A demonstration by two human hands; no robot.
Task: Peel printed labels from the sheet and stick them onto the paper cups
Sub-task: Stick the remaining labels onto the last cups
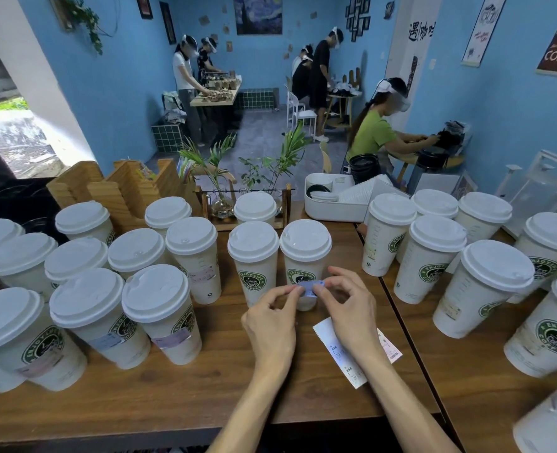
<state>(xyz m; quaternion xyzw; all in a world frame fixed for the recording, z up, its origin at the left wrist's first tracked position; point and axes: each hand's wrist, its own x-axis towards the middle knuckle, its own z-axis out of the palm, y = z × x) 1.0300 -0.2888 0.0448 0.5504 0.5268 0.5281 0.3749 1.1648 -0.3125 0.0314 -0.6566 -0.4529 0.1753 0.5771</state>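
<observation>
Matt paper cups (pixel 305 273) under smooth, faintly glossy plastic lids (pixel 305 240); brown wood-grain table (pixel 179 397), satin sheen; thin white paper label sheet (pixel 339 354); pale slatted wooden rack (pixel 120 188).

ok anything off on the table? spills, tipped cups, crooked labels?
No spills or tipped cups. Labels on the front-left cups sit tilted rather than level. Both hands, left hand and right hand, pinch a label at the centre cup.

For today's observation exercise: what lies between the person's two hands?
In the head view, a small printed label, pinched by left hand and right hand.
</observation>
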